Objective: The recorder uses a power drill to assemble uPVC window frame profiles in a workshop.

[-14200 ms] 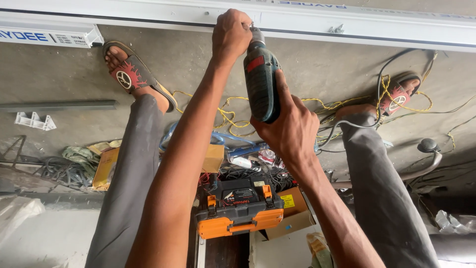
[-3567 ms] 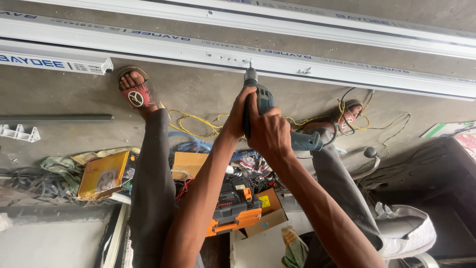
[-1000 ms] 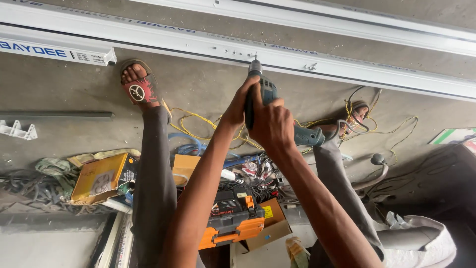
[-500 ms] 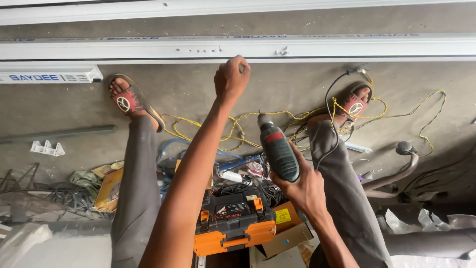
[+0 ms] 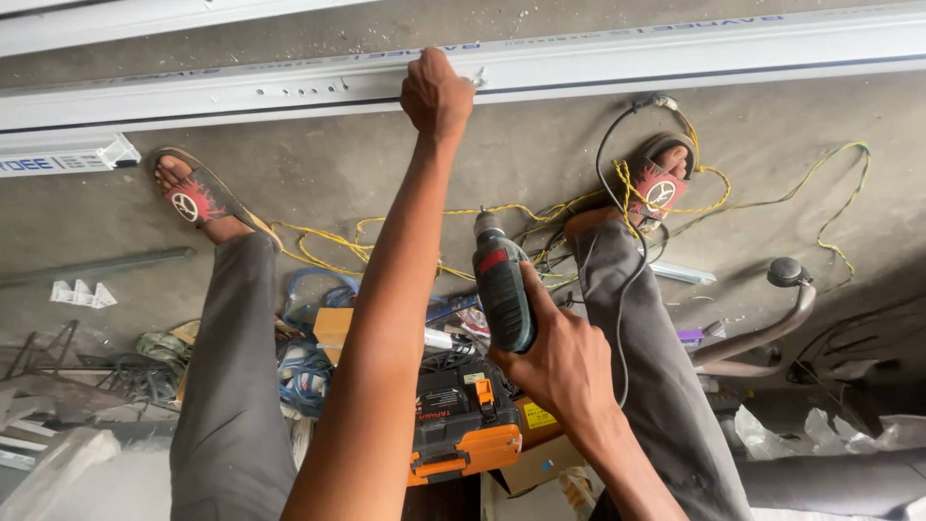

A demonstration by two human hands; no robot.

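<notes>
Reaching out along the extended arm, the left hand is seen closed into a fist against the long white frame rail, which runs across the top of the view; a small metal piece just beside the knuckles is too small to identify. The right hand is wrapped tightly around the grip of a dark green cordless drill, which is held in the air between the two legs, well apart from the rail, with its chuck pointing up toward it. A red band is visible near the front of the drill body.

Both legs are stretched forward over the concrete floor in grey trousers, and a sandal with a red strap is worn on each foot: the left sandal lies near the rail's cut end, the right sandal is placed further right. Yellow wire is tangled across the floor between the feet, and a black cable is looped over the right leg. Below the drill, an orange and black tool case stands open among blue cable, small boxes and loose parts. A curved dark pipe lies to the right.
</notes>
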